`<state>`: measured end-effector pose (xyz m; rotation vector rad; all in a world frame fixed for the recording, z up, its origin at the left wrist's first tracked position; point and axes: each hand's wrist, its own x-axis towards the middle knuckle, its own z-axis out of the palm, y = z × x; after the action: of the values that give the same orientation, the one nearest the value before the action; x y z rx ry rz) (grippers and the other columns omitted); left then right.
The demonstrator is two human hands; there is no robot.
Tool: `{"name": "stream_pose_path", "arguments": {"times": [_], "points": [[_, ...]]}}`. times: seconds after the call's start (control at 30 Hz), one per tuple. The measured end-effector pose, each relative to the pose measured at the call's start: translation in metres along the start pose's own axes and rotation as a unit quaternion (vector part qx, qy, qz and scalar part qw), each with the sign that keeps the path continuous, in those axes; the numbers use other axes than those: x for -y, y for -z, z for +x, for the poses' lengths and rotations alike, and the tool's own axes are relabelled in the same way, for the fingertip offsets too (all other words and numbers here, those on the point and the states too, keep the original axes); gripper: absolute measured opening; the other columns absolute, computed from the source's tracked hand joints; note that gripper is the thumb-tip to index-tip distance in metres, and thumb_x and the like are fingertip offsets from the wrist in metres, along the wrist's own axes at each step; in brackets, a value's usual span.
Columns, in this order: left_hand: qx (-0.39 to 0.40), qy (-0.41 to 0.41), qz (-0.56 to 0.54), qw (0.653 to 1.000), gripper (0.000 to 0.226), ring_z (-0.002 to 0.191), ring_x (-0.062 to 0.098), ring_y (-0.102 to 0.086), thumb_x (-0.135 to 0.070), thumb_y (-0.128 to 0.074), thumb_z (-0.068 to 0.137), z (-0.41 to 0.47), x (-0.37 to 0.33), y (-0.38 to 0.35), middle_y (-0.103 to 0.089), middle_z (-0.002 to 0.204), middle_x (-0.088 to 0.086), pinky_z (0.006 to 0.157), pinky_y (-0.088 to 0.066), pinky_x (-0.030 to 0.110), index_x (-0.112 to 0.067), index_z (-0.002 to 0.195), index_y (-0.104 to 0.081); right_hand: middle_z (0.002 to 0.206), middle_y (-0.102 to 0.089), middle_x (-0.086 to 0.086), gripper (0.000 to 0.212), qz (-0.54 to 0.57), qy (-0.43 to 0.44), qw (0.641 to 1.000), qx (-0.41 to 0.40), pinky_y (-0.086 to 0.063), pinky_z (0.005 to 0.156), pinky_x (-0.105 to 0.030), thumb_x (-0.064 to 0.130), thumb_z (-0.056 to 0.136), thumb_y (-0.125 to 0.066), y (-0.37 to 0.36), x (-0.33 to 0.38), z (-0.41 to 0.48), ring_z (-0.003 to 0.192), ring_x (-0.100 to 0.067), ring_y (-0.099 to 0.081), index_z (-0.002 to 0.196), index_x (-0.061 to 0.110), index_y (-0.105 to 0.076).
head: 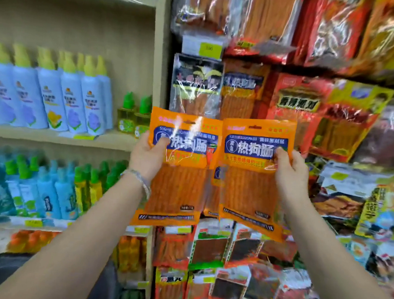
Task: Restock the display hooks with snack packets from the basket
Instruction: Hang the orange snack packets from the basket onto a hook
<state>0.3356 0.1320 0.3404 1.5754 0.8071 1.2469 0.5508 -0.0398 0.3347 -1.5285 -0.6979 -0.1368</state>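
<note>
Two matching orange snack packets with blue labels are held up side by side in front of the hanging display. My left hand (pixel 147 156) grips the left packet (pixel 179 183) at its left edge, thumb over the blue label. My right hand (pixel 289 172) grips the right packet (pixel 251 191) at its right edge, thumb on the front. Each packet has a hang hole near its top. Behind them hangs a row of similar orange packets (pixel 241 91). The hooks themselves are hidden by packets. No basket is in view.
Packed rows of hanging snack packets (pixel 335 117) fill the right side, above and below. A beige upright post (pixel 161 52) divides them from shelves on the left with blue spray bottles (pixel 49 95) and green-capped bottles (pixel 47 184).
</note>
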Motion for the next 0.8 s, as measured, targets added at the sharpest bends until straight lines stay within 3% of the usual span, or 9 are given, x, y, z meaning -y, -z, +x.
{"name": "stream_pose_path", "arguments": {"times": [0.07, 0.13, 0.2, 0.27, 0.4, 0.47, 0.6, 0.8], "points": [[-0.009, -0.012, -0.025, 1.0, 0.006, 0.077, 0.021, -0.06, -0.021, -0.058, 0.087, 0.022, -0.009, -0.016, -0.065, 0.081, 0.004, 0.075, -0.049, 0.038, -0.016, 0.085, -0.062, 0.073, -0.058, 0.007, 0.028, 0.027, 0.0, 1.0, -0.013, -0.038, 0.053, -0.012, 0.034, 0.097, -0.046, -0.006, 0.007, 0.034, 0.063, 0.002, -0.054, 0.076, 0.019, -0.056], [-0.019, -0.032, -0.033, 0.999, 0.009, 0.074, 0.02, -0.059, -0.023, -0.06, 0.085, 0.041, -0.017, -0.032, -0.065, 0.074, 0.001, 0.068, -0.046, 0.034, -0.017, 0.079, -0.063, 0.091, -0.064, -0.001, 0.029, 0.044, -0.006, 0.999, -0.024, -0.042, 0.074, -0.022, 0.038, 0.096, -0.044, -0.015, 0.012, 0.065, 0.086, -0.013, -0.056, 0.091, 0.015, -0.062], [-0.02, -0.042, -0.052, 0.998, 0.014, 0.074, 0.021, -0.062, -0.028, -0.061, 0.082, 0.059, -0.023, -0.044, -0.067, 0.076, 0.001, 0.068, -0.047, 0.034, -0.014, 0.084, -0.066, 0.101, -0.065, -0.003, 0.028, 0.087, -0.014, 0.996, -0.033, -0.042, 0.083, -0.033, 0.039, 0.095, -0.046, -0.023, 0.018, 0.09, 0.096, -0.019, -0.056, 0.094, 0.018, -0.065], [-0.014, -0.043, -0.068, 0.997, 0.015, 0.073, 0.018, -0.065, -0.035, -0.062, 0.078, 0.076, -0.027, -0.055, -0.07, 0.076, -0.003, 0.069, -0.049, 0.035, -0.02, 0.08, -0.065, 0.093, -0.066, 0.002, 0.024, 0.131, -0.019, 0.991, -0.031, -0.043, 0.082, -0.035, 0.038, 0.093, -0.05, -0.03, 0.024, 0.11, 0.092, -0.019, -0.058, 0.079, 0.022, -0.062], [-0.015, -0.068, -0.064, 0.996, 0.012, 0.054, -0.002, -0.06, -0.035, -0.062, 0.078, 0.097, -0.033, -0.071, -0.067, 0.062, -0.017, 0.05, -0.045, 0.018, -0.026, 0.07, -0.062, 0.073, -0.065, 0.012, 0.025, 0.171, -0.031, 0.984, -0.041, -0.043, 0.069, -0.026, 0.032, 0.094, -0.053, -0.037, 0.032, 0.143, 0.071, -0.004, -0.058, 0.075, 0.019, -0.062], [-0.013, -0.06, -0.07, 0.996, 0.011, 0.058, 0.003, -0.064, -0.034, -0.061, 0.078, 0.103, -0.037, -0.076, -0.07, 0.066, -0.013, 0.052, -0.048, 0.022, -0.025, 0.073, -0.063, 0.073, -0.067, 0.008, 0.023, 0.189, -0.045, 0.981, -0.022, -0.046, 0.073, -0.03, 0.031, 0.093, -0.053, -0.039, 0.035, 0.155, 0.075, -0.011, -0.061, 0.077, 0.018, -0.063], [-0.016, -0.064, -0.065, 0.996, 0.01, 0.075, 0.021, -0.069, -0.034, -0.06, 0.079, 0.11, -0.044, -0.085, -0.072, 0.079, 0.0, 0.072, -0.055, 0.043, -0.024, 0.075, -0.061, 0.081, -0.072, 0.0, 0.022, 0.185, -0.072, 0.98, 0.025, -0.053, 0.084, -0.042, 0.035, 0.092, -0.052, -0.045, 0.039, 0.173, 0.088, -0.025, -0.069, 0.081, 0.02, -0.063], [-0.009, -0.045, -0.083, 0.995, 0.006, 0.071, 0.017, -0.071, -0.031, -0.06, 0.083, 0.118, -0.047, -0.099, -0.073, 0.078, -0.004, 0.069, -0.057, 0.04, -0.026, 0.079, -0.062, 0.064, -0.068, 0.015, 0.021, 0.183, -0.06, 0.98, 0.059, -0.049, 0.069, -0.026, 0.031, 0.093, -0.052, -0.052, 0.037, 0.202, 0.069, -0.007, -0.063, 0.078, 0.021, -0.062]]}}
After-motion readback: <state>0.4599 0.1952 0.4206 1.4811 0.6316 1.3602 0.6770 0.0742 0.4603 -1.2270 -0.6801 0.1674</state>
